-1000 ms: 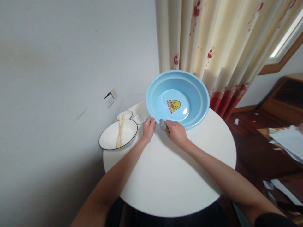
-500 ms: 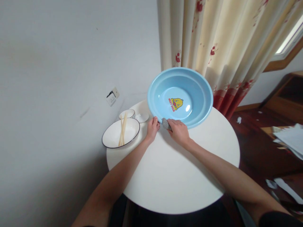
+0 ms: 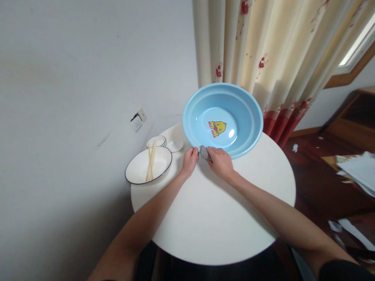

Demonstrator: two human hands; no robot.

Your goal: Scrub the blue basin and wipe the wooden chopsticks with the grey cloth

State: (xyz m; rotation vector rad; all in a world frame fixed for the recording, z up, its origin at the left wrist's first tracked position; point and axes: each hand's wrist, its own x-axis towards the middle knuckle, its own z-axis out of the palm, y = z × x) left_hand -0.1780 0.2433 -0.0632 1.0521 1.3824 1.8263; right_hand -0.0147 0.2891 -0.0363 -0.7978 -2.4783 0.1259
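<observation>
A light blue plastic basin (image 3: 249,138) with a yellow duck print inside stands at the back of the round white table (image 3: 216,218). My right hand (image 3: 220,162) is closed around a crumpled grey cloth (image 3: 204,153) at the basin's near rim. Close by on the left, my left hand (image 3: 191,159) is closed, thumb uppermost, right by the rim and the cloth. Whatever its fingers hold is hidden.
Left of my hands stand a large white bowl (image 3: 137,169) with a dark rim, chopsticks (image 3: 150,162) lying across it, a smaller rimmed bowl (image 3: 155,140) and a small white dish (image 3: 175,146). A wall with an outlet (image 3: 136,123) borders the left; a curtain (image 3: 243,43) hangs behind.
My left hand has shifted slightly right, closer to the cloth. The right hand and cloth stay almost in place; the basin and bowls have not moved.
</observation>
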